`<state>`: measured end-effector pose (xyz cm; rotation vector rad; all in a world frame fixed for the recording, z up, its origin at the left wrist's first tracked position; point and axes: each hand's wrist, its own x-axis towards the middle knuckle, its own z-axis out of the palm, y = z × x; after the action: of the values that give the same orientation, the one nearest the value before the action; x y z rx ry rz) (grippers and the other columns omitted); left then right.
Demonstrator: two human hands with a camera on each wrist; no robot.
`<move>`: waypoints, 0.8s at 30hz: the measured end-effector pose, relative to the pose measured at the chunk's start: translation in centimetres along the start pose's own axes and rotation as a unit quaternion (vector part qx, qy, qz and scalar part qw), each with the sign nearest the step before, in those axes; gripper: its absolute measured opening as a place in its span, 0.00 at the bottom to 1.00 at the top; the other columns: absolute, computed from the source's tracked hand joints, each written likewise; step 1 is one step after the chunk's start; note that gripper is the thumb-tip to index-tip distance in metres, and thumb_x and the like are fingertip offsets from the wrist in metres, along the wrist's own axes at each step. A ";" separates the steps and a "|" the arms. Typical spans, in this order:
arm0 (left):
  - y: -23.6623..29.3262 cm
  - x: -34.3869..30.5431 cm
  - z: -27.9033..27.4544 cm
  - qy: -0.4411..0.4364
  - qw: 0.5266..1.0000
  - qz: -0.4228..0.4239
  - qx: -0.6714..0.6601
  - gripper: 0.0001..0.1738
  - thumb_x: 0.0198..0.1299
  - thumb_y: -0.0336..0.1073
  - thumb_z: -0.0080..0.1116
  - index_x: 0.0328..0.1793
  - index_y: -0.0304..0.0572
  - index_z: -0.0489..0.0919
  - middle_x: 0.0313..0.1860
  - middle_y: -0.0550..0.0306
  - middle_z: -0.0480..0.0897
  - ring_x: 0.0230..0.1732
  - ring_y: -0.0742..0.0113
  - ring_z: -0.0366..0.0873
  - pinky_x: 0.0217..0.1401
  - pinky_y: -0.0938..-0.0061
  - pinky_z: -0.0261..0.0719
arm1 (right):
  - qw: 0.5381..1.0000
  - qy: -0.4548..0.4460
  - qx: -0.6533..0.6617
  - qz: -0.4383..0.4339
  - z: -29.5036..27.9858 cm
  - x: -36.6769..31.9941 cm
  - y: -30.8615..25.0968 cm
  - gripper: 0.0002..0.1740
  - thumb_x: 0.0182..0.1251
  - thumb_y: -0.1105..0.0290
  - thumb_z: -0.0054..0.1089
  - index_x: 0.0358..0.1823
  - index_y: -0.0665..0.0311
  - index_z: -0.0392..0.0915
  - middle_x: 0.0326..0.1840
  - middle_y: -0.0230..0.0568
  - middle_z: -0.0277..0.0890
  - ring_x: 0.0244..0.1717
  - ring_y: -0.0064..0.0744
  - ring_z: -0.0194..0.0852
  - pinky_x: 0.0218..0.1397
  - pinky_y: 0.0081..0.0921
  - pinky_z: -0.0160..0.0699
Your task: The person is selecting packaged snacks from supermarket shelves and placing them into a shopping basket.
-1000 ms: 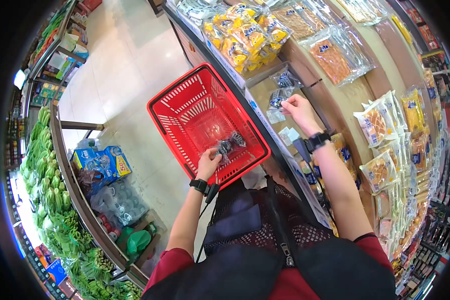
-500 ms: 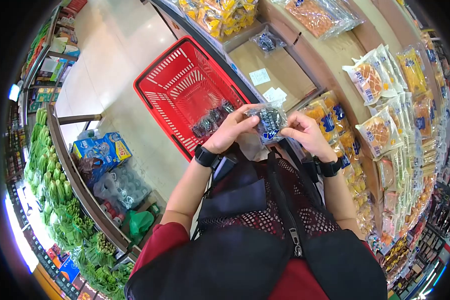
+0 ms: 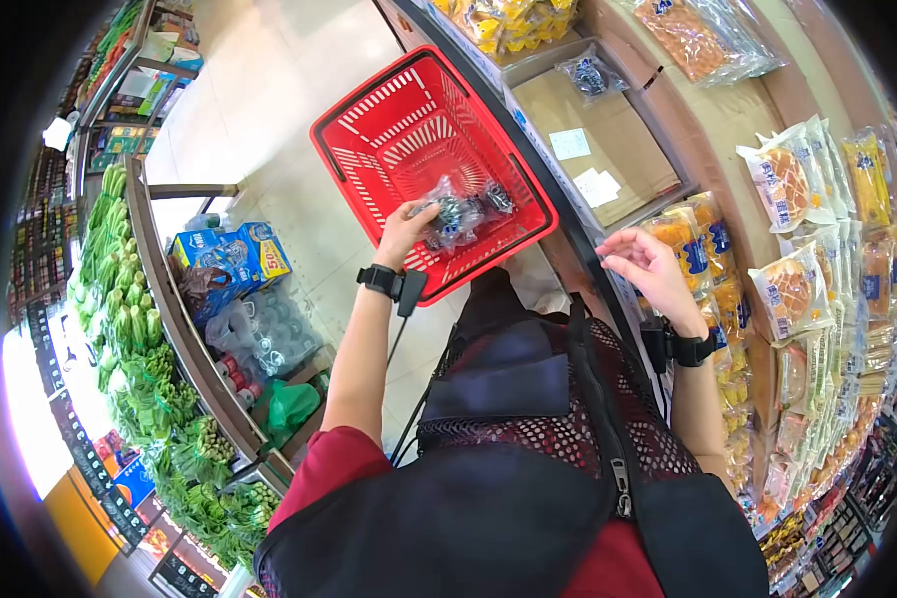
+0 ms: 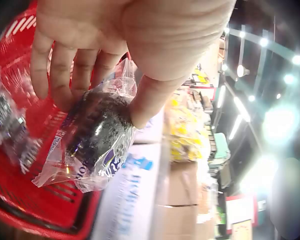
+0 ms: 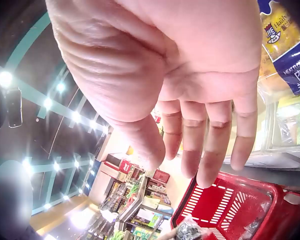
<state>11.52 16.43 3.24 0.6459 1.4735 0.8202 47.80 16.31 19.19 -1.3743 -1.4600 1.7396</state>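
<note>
My left hand (image 3: 406, 231) is over the near part of the red basket (image 3: 331, 157), holding a clear-wrapped dark bun (image 3: 452, 221). In the left wrist view, thumb and fingers of the left hand (image 4: 105, 55) pinch the dark bun (image 4: 101, 131) at its upper end. Other dark packs (image 3: 496, 197) lie in the basket beside it. My right hand (image 3: 658, 274) hovers by the shelf edge with relaxed fingers and nothing in them; the right wrist view shows the right hand (image 5: 175, 85) empty too.
One dark pack (image 3: 590, 74) lies in a cardboard-lined shelf bin (image 3: 618, 130) with white paper slips (image 3: 571, 145). Yellow packs (image 3: 676, 239) and bagged breads (image 3: 789, 289) fill the right-hand shelves. A vegetable rack (image 3: 184, 329) stands at left, with a blue box (image 3: 227, 261) behind its rail.
The dark pack that both hands held over the shelf edge has moved left into the basket area in my left hand. My right hand has let go of it and is apart.
</note>
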 end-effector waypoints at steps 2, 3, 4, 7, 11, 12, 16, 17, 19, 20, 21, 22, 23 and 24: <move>-2.7 2.7 -1.9 0.012 0.996 -0.035 0.083 0.28 0.50 0.49 0.65 0.51 0.37 0.76 0.40 0.55 0.81 0.41 0.71 0.77 0.45 0.75 0.74 | 1.000 0.002 -0.001 0.011 0.1 0.0 0.1 0.11 0.61 0.75 0.58 0.45 0.66 0.73 0.42 0.33 0.77 0.42 0.19 0.73 0.48 0.17 0.72; -4.2 4.1 -2.7 0.024 0.984 -0.066 0.164 0.29 0.49 0.50 0.66 0.50 0.36 0.77 0.40 0.54 0.81 0.42 0.70 0.77 0.47 0.75 0.74 | 1.000 0.004 -0.003 0.020 0.2 0.1 0.0 0.11 0.61 0.74 0.58 0.45 0.66 0.73 0.42 0.33 0.77 0.42 0.19 0.73 0.48 0.18 0.72; -5.1 5.2 -3.0 0.023 0.974 -0.055 0.217 0.31 0.46 0.53 0.67 0.48 0.35 0.78 0.42 0.51 0.82 0.44 0.67 0.78 0.50 0.75 0.73 | 1.000 0.006 -0.005 0.021 0.3 0.2 0.1 0.11 0.61 0.74 0.58 0.45 0.66 0.73 0.42 0.33 0.77 0.42 0.19 0.73 0.48 0.18 0.72; -12.6 11.1 -4.7 -0.038 0.973 -0.090 0.208 0.31 0.43 0.53 0.68 0.46 0.35 0.79 0.40 0.51 0.82 0.44 0.63 0.79 0.51 0.72 0.72 | 0.999 0.004 -0.016 0.042 0.5 0.5 -0.1 0.11 0.61 0.74 0.57 0.45 0.66 0.73 0.42 0.33 0.77 0.42 0.19 0.73 0.48 0.18 0.72; -11.3 10.8 -2.7 -0.026 0.923 -0.105 0.369 0.28 0.43 0.52 0.66 0.45 0.39 0.80 0.40 0.47 0.82 0.45 0.61 0.80 0.50 0.70 0.74 | 0.998 0.017 -0.036 0.056 0.9 1.0 -0.9 0.10 0.62 0.74 0.57 0.44 0.66 0.73 0.41 0.33 0.77 0.42 0.18 0.73 0.47 0.18 0.73; -11.2 10.7 -2.3 -0.026 0.905 -0.080 0.417 0.27 0.45 0.51 0.63 0.46 0.41 0.80 0.41 0.45 0.82 0.46 0.59 0.80 0.50 0.68 0.74 | 0.997 0.022 -0.034 0.059 0.9 1.2 -1.1 0.10 0.62 0.74 0.57 0.44 0.66 0.73 0.41 0.33 0.77 0.41 0.18 0.73 0.47 0.18 0.73; -13.5 12.8 -2.2 -0.046 0.855 -0.074 0.511 0.23 0.52 0.39 0.50 0.54 0.40 0.74 0.53 0.34 0.73 0.55 0.43 0.72 0.58 0.58 0.70 | 0.996 0.035 -0.045 0.070 0.5 2.6 -1.4 0.09 0.62 0.73 0.56 0.43 0.66 0.74 0.38 0.31 0.77 0.40 0.17 0.74 0.46 0.18 0.73; -11.2 11.1 -1.6 -0.034 0.848 -0.087 0.522 0.24 0.51 0.39 0.51 0.56 0.39 0.72 0.57 0.34 0.69 0.58 0.39 0.69 0.60 0.55 0.68 | 0.995 0.040 -0.053 0.072 0.4 3.2 -1.7 0.08 0.63 0.73 0.56 0.43 0.66 0.74 0.38 0.31 0.77 0.40 0.17 0.74 0.46 0.18 0.73; -11.4 11.2 -1.9 -0.049 0.842 -0.081 0.531 0.25 0.52 0.39 0.50 0.58 0.41 0.70 0.57 0.36 0.68 0.58 0.39 0.69 0.60 0.54 0.69 | 0.994 0.038 -0.069 0.072 -0.1 5.1 -2.4 0.10 0.63 0.73 0.56 0.44 0.67 0.73 0.38 0.31 0.77 0.40 0.19 0.75 0.44 0.18 0.73; -11.2 11.1 -2.1 -0.071 0.827 -0.077 0.553 0.27 0.52 0.39 0.51 0.60 0.43 0.68 0.58 0.36 0.68 0.58 0.39 0.69 0.59 0.53 0.69 | 0.994 0.048 -0.085 0.057 -0.5 6.4 -2.2 0.13 0.62 0.71 0.56 0.47 0.68 0.71 0.42 0.35 0.76 0.41 0.20 0.75 0.43 0.19 0.73; -11.1 10.7 -2.1 -0.066 0.828 -0.065 0.553 0.27 0.52 0.38 0.51 0.60 0.44 0.67 0.58 0.37 0.68 0.58 0.39 0.69 0.59 0.53 0.69 | 0.992 0.057 -0.100 0.043 -1.0 7.9 -2.1 0.17 0.62 0.70 0.57 0.50 0.68 0.70 0.45 0.38 0.75 0.42 0.21 0.75 0.43 0.20 0.74; -10.9 10.4 -2.0 -0.059 0.825 -0.066 0.558 0.26 0.52 0.38 0.51 0.60 0.44 0.67 0.57 0.38 0.68 0.57 0.40 0.70 0.59 0.53 0.69 | 0.992 0.061 -0.103 0.038 -1.4 9.5 -2.2 0.17 0.62 0.70 0.57 0.50 0.68 0.70 0.45 0.38 0.75 0.42 0.21 0.75 0.43 0.20 0.74; -10.6 10.1 -1.9 -0.053 0.822 -0.066 0.563 0.26 0.52 0.38 0.51 0.60 0.45 0.67 0.57 0.39 0.68 0.57 0.41 0.70 0.58 0.53 0.69 | 0.978 0.108 -0.177 0.026 -1.7 11.4 -2.4 0.21 0.61 0.67 0.58 0.53 0.68 0.68 0.49 0.42 0.72 0.45 0.26 0.74 0.46 0.23 0.74; -10.4 9.7 -1.8 -0.042 0.823 -0.058 0.564 0.26 0.52 0.38 0.51 0.59 0.46 0.67 0.56 0.40 0.68 0.57 0.42 0.70 0.58 0.53 0.70 | 0.956 0.155 -0.249 0.016 -2.4 13.4 -2.4 0.25 0.60 0.65 0.58 0.56 0.68 0.65 0.54 0.47 0.70 0.47 0.32 0.74 0.48 0.27 0.73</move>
<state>9.86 17.83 -10.93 1.4129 1.8182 -0.2911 44.35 29.37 16.43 -1.8307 -1.7628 1.1339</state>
